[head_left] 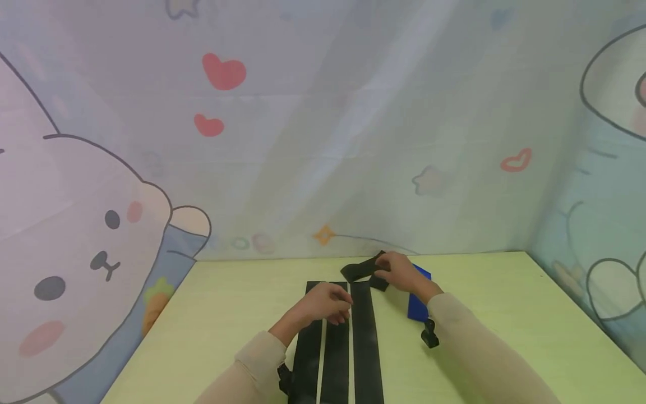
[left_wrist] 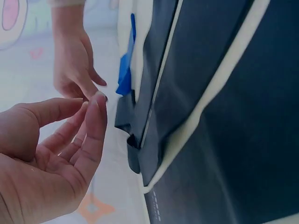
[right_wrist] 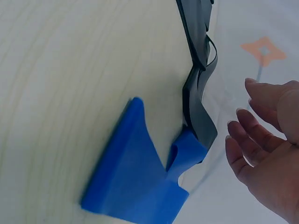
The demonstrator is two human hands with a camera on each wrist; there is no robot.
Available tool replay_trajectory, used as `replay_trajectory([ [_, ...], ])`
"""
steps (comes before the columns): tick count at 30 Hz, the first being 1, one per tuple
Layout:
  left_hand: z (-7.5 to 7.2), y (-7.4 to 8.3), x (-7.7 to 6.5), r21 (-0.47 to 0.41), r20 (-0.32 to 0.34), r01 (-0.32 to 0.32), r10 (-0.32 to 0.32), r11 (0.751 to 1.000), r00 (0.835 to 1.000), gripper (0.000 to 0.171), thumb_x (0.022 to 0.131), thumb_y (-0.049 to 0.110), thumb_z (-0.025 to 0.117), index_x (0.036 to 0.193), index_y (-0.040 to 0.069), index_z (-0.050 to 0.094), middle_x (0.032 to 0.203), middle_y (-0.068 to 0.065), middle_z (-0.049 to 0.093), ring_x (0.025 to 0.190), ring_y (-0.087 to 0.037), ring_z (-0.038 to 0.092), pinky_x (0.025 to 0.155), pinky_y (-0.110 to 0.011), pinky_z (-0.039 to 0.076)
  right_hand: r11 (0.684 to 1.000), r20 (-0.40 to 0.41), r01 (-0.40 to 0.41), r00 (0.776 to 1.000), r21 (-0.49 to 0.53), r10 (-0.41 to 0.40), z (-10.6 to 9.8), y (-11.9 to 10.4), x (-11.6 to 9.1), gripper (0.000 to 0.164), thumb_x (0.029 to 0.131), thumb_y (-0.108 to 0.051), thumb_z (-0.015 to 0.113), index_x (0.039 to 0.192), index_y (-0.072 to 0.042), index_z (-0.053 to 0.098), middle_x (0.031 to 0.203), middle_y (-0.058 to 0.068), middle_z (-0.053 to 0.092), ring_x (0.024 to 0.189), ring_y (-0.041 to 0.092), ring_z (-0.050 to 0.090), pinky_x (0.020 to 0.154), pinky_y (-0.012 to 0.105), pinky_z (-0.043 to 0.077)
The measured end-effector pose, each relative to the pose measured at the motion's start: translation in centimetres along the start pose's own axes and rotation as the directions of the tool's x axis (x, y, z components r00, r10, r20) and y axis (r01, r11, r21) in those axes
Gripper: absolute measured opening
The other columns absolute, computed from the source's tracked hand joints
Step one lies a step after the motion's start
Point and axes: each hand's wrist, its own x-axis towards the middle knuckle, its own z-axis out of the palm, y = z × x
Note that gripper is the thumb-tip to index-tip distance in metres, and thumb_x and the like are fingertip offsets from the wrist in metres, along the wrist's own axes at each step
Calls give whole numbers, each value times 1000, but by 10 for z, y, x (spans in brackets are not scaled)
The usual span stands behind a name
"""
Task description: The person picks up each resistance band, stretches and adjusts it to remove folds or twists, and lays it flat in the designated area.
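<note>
Three long black strips, the left [head_left: 307, 365], middle [head_left: 336, 359] and right [head_left: 366, 342], lie side by side on the table with narrow gaps between them. Over the left and middle ones hovers my left hand [head_left: 323, 303], its fingers loosely bent with nothing visible in them. Beyond the strips' far ends is a twisted black band [right_wrist: 198, 102], bent into loops. My right hand [right_wrist: 264, 126] is beside it, fingers relaxed and apart from it in the right wrist view. A flat blue piece [right_wrist: 135, 172] with a folded narrow end meets the black band; my right wrist partly covers it in the head view.
The pale yellow table [head_left: 202, 331] ends at a printed cloth backdrop [head_left: 323, 140] close behind the twisted band. A small black device is strapped at each wrist, one by the right sleeve [head_left: 484, 348] and one by the left sleeve [head_left: 252, 365].
</note>
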Motion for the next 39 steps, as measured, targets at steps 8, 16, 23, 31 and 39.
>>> replay_trajectory([
  [8,-8,-11,31,50,-91,-19,23,999,996,22,97,5,62,113,-10,67,98,-20,70,82,-35,69,72,-43,59,998,-20,15,1000,-57,-16,-2,11,-3,31,92,-7,71,116,11,65,111,21,66,104,36,64,89,47,53],
  [16,-9,-20,64,228,-190,31,13,973,982,32,93,-7,47,115,-2,70,137,-24,55,112,-37,62,67,-36,48,992,42,-1,999,-125,6,10,7,-1,10,91,-2,69,98,5,69,89,9,66,81,22,63,75,40,55],
  [23,-5,-29,88,333,-259,75,14,940,966,28,96,-3,51,117,0,70,120,-20,65,98,-33,64,69,-38,49,988,69,24,998,-154,-14,20,6,-1,4,87,0,70,86,3,72,80,7,68,71,17,62,68,36,55],
  [31,5,-34,108,376,-348,157,-18,913,937,23,99,10,62,118,-1,68,123,-19,64,104,-35,64,82,-46,55,969,39,-31,998,-244,42,28,-2,1,3,87,1,73,88,2,71,84,9,67,80,23,63,75,42,55],
  [39,14,-35,120,399,-432,254,-63,881,900,20,94,9,70,113,4,71,110,-14,69,89,-31,68,71,-45,57,968,31,-53,998,-245,63,25,-2,2,13,85,0,74,74,-1,68,68,1,58,62,16,51,59,34,46],
])
